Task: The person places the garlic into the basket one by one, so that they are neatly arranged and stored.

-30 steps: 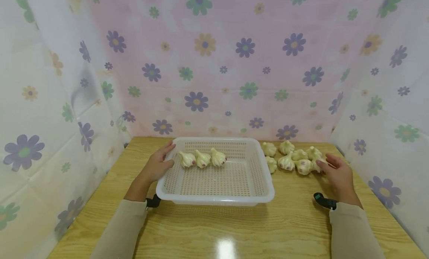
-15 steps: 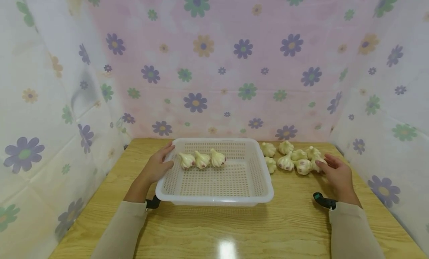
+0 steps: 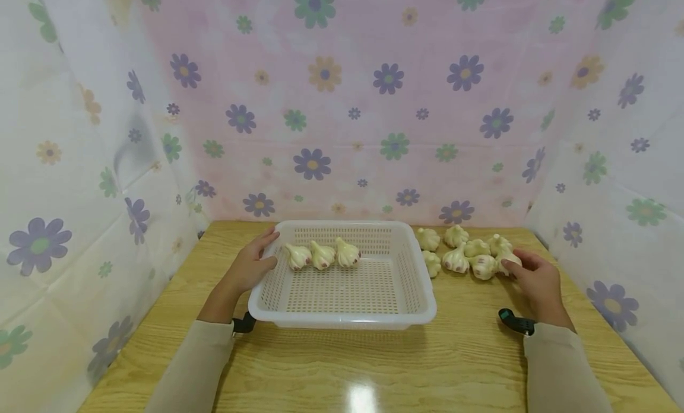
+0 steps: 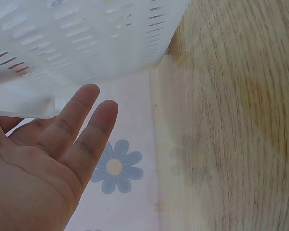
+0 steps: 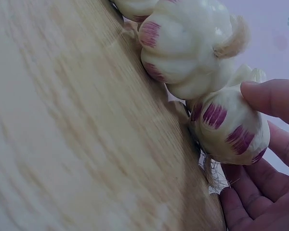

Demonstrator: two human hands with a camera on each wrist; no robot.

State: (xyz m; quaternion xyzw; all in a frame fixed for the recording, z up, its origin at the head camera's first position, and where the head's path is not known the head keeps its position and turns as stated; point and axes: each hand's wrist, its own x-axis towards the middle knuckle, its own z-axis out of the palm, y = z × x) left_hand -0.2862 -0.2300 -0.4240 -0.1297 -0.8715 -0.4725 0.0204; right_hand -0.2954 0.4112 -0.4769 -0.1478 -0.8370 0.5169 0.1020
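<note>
My left hand [image 3: 252, 269] holds the left rim of a white plastic basket [image 3: 342, 318]. The thumb lies over the rim; in the left wrist view, the fingers [image 4: 79, 108] extend outside the slotted wall. Three garlic bulbs [image 3: 323, 256] lie in a row inside the basket, towards the back left. On the right of the table, my right hand [image 3: 540, 282] grips the rightmost garlic bulb [image 5: 231, 127] of a group. Its thumb presses the upper side, while the other fingers come round from the far side, partly hidden. Purple streaks mark the pale bulb, and roots hang from its base.
Several more garlic bulbs [image 3: 456, 259] sit close together between the basket and my right hand, one [image 5: 185, 45] right against the held bulb. The wood-grain table [image 3: 459, 365] meets a flowered cloth [image 3: 363, 164] at the back and sides.
My right fingers and thumb have drawn in around the rightmost bulb, which stays beside the others. The left hand, basket and bulbs inside it keep their places.
</note>
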